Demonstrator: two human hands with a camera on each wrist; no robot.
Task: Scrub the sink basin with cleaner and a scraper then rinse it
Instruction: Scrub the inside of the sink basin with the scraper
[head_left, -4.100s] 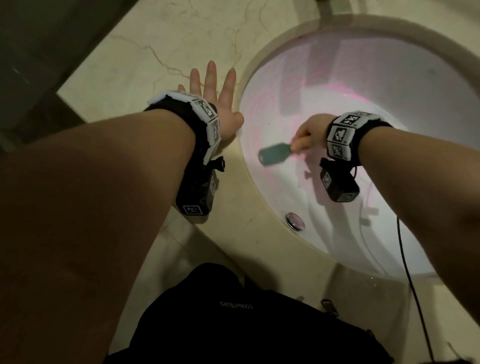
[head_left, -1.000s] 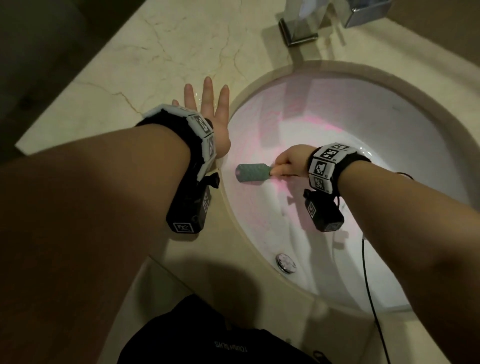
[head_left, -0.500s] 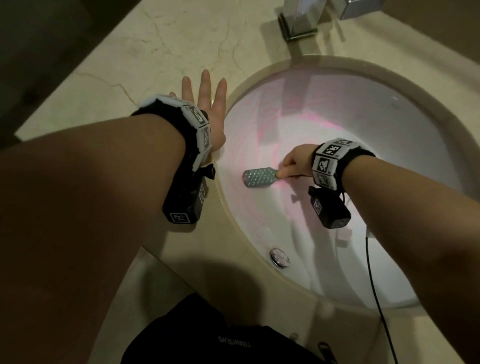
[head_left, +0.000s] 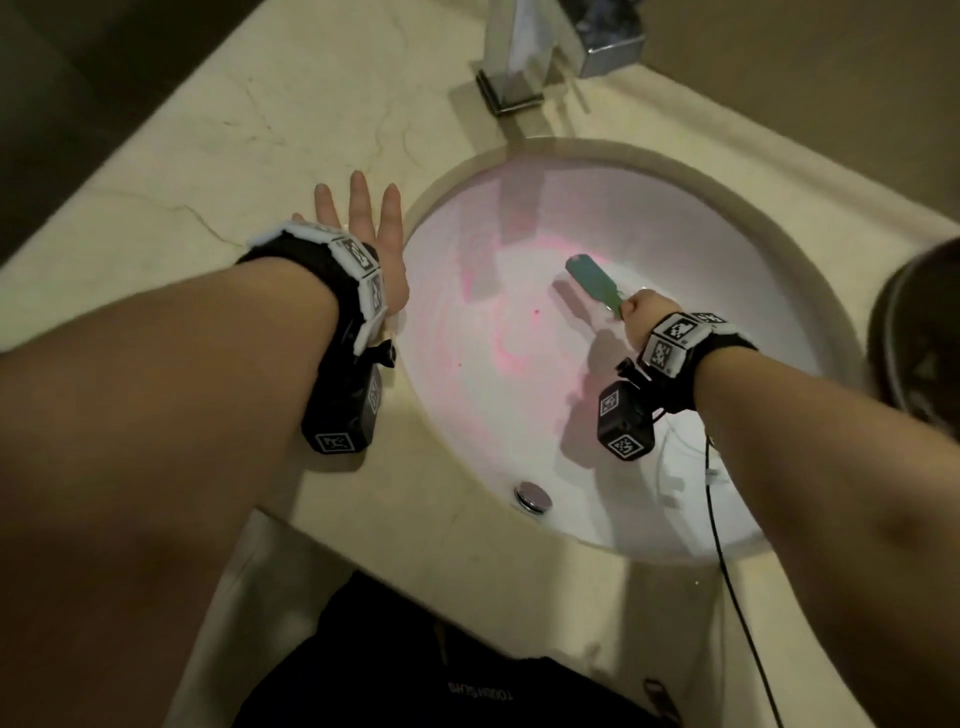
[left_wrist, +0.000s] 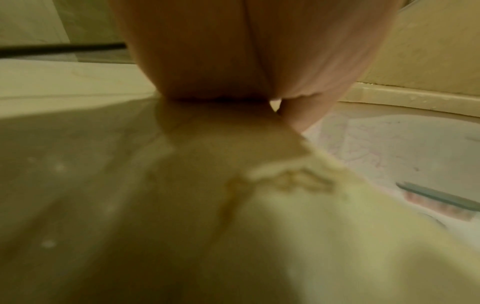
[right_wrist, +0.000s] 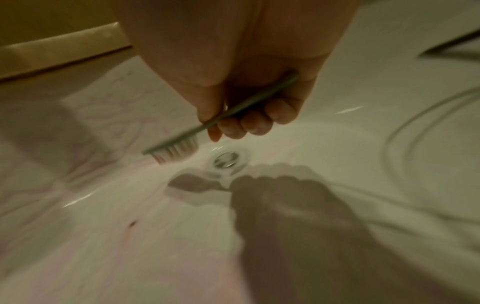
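Note:
The white sink basin (head_left: 701, 260) is streaked with pink cleaner (head_left: 511, 358). My right hand (head_left: 638, 317) grips the handle of a teal scrub brush (head_left: 592, 280) over the middle of the basin, its head pointing away and left. In the right wrist view the fingers (right_wrist: 257, 123) curl round the handle, and the bristled head (right_wrist: 174, 151) hangs bristles down beside the drain (right_wrist: 226, 160), with its shadow cast below. My left hand (head_left: 363, 234) lies flat on the marble counter (head_left: 208, 156) by the basin's left rim, holding nothing.
A chrome faucet (head_left: 511, 67) stands behind the basin. A metal overflow cap (head_left: 532, 496) sits on the near wall. A black cable (head_left: 727, 545) hangs from my right wrist over the front rim. A dark round object (head_left: 914, 332) is at the right edge.
My right hand has carried the brush from the basin's left wall toward the middle and right, turning its head away from me. The left hand has stayed flat on the counter.

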